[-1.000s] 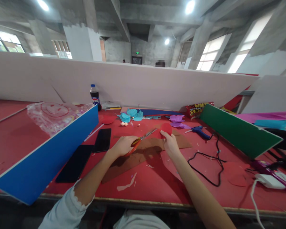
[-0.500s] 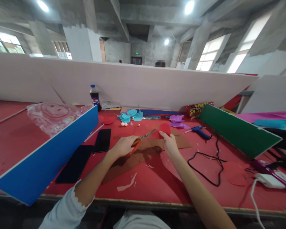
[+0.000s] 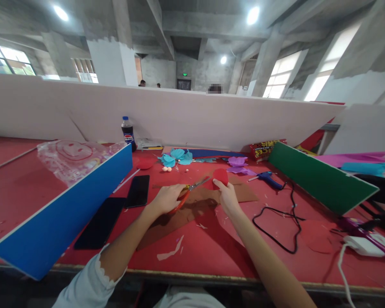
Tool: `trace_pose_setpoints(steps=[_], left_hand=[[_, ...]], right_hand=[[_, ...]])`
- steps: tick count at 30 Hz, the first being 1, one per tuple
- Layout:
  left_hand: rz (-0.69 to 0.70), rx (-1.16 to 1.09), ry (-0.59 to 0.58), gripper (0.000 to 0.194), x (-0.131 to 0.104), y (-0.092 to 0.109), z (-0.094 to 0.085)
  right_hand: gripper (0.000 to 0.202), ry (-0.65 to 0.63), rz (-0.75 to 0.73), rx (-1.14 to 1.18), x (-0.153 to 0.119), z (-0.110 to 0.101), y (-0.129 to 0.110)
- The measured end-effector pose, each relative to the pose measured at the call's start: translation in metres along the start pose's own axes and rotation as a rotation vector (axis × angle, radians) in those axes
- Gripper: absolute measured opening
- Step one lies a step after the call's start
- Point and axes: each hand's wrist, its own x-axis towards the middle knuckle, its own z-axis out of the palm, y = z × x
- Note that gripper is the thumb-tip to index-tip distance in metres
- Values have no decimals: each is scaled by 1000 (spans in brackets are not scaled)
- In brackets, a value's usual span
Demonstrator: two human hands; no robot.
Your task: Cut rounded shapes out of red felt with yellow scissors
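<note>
My left hand [image 3: 169, 198] is closed around the orange handles of the scissors [image 3: 197, 184], whose blades point right and up. Between the fingers of my right hand [image 3: 227, 192] is a red paper piece [image 3: 220, 175], just right of the blade tips. Brown paper [image 3: 179, 214] lies under both hands on the red table [image 3: 205, 252]. Beyond them are blue paper petals [image 3: 177, 157] and a purple paper flower [image 3: 238, 162].
A blue board [image 3: 70, 209] stands at the left beside two dark phones [image 3: 137, 190], and a green board [image 3: 321, 177] at the right. A glue gun [image 3: 269, 179] with a looping black cord lies right. A cola bottle [image 3: 128, 133] stands behind.
The red paper piece has shifted slightly left and down, and the scissors have moved slightly with it. Both hands keep their hold. A head now shows beyond the white partition.
</note>
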Motion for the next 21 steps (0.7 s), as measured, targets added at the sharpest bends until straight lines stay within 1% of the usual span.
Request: trace_pose_setpoints(steps=[4,9,18,21], left_hand=[[18,2,25,41,0,0,1],[-13,-9,12,43,0,1,1],[0,-6,21,40,1,0,2],[-14,0,25,41,0,0,1]], right_hand=[[23,-10,4,0,-2,0,-1],[22,-9,-11,2,-1,0,-1],[22,-19,7,-8,-3,2,-1],[21,-14,7,-22,-4,2,-1]])
